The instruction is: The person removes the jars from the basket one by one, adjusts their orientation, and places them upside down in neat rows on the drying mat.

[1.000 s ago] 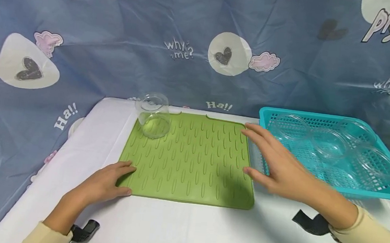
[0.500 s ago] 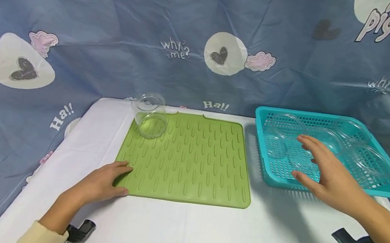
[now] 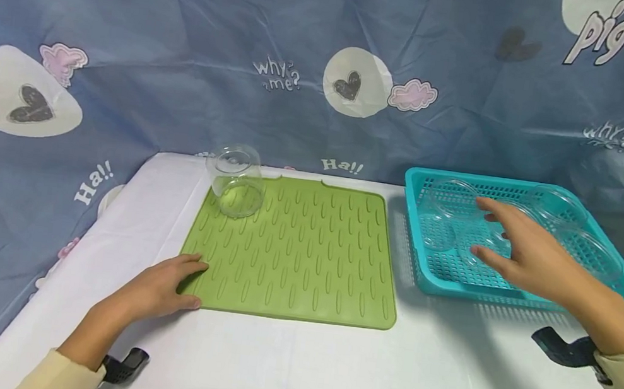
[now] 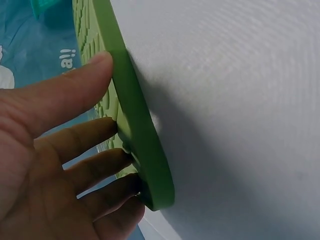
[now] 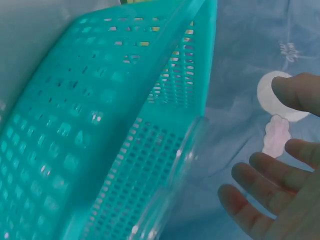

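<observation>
- I saw the left hand resting at the near left corner of the green mat; its thumb and fingers were apart, softly bent, with some fingertips at the mat's edge.
- Forward of this hand, and a little to its right, one clear cup stood near the mat's far left corner. It seemed to be mouth down, and neither hand touched it. In my judgement, this piece was done.
- To the right of the left hand stretched the rest of the mat, where I noticed no second cup; so the work looked to be only near its beginning.
- Under and around the right hand was the turquoise basket, with at least four clear vessels; their exact number I could not tell. I judged that these were left.
- The right hand itself was above the basket, thumb and fingers spread, holding nothing.
</observation>
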Demonstrator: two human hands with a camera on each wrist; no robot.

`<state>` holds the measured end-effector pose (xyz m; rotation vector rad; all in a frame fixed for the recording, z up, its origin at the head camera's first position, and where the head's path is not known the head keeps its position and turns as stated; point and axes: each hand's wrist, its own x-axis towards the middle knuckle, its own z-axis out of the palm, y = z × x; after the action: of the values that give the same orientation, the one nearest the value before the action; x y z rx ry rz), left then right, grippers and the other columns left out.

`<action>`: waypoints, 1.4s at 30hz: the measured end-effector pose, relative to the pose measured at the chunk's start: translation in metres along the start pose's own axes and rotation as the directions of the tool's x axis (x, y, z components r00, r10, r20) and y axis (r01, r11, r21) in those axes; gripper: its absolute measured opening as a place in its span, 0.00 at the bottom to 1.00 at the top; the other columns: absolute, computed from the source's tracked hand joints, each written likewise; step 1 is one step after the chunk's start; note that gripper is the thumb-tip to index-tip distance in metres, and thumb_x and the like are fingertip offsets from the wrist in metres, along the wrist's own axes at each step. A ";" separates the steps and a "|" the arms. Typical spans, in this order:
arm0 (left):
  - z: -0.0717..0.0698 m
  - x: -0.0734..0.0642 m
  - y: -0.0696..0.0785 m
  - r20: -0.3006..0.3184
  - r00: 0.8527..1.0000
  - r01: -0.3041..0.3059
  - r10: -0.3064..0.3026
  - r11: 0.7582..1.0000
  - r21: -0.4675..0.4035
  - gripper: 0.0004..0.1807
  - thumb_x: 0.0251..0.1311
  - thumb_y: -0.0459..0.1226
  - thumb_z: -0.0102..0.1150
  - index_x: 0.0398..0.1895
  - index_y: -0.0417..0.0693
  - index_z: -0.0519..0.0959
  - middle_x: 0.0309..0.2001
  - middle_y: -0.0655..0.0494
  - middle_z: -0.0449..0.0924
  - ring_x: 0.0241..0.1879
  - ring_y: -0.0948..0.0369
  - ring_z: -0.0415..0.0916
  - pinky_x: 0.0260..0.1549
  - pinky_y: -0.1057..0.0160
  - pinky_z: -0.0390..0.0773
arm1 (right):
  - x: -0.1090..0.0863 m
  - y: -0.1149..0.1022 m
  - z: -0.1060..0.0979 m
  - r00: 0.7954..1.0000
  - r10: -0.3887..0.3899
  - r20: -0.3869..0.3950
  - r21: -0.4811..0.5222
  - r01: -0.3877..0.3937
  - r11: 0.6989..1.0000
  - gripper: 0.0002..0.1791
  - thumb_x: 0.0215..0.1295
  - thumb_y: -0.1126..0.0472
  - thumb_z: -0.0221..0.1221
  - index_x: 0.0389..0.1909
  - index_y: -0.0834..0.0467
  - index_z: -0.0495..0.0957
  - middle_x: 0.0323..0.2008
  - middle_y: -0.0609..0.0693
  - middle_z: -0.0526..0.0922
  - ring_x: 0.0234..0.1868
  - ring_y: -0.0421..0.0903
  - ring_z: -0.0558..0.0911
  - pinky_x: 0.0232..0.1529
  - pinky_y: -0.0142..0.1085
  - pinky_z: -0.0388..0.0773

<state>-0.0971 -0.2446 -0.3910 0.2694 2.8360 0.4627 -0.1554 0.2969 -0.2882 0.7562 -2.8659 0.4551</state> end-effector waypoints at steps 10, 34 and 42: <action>-0.001 0.000 0.001 0.002 1.000 0.016 -0.016 1.000 -0.011 0.39 0.52 0.44 0.73 0.67 0.38 0.71 0.71 0.33 0.63 0.69 0.32 0.61 0.63 0.31 0.67 | 0.038 -0.010 -0.002 0.994 0.017 0.107 0.034 -0.021 0.999 0.46 0.64 0.59 0.66 0.77 0.57 0.52 0.72 0.61 0.64 0.67 0.62 0.71 0.54 0.62 0.76; -0.001 -0.003 -0.001 -0.022 1.000 -0.004 0.004 1.000 -0.006 0.38 0.52 0.44 0.72 0.66 0.39 0.72 0.70 0.33 0.65 0.68 0.32 0.63 0.63 0.32 0.67 | 0.098 0.037 0.019 0.944 0.205 0.257 -0.085 -0.190 0.978 0.59 0.60 0.51 0.68 0.78 0.65 0.37 0.73 0.78 0.48 0.71 0.79 0.51 0.65 0.74 0.56; -0.001 -0.002 0.000 -0.012 1.000 -0.001 0.001 1.000 -0.008 0.38 0.52 0.44 0.72 0.66 0.39 0.72 0.70 0.33 0.64 0.68 0.32 0.62 0.63 0.32 0.67 | 0.105 0.051 0.026 0.884 0.304 0.355 -0.123 -0.278 0.953 0.68 0.55 0.44 0.71 0.79 0.62 0.30 0.74 0.78 0.44 0.71 0.80 0.47 0.65 0.76 0.53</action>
<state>-0.0956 -0.2456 -0.3901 0.2671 2.8453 0.4777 -0.2729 0.2828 -0.3034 0.4343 -3.3523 0.2643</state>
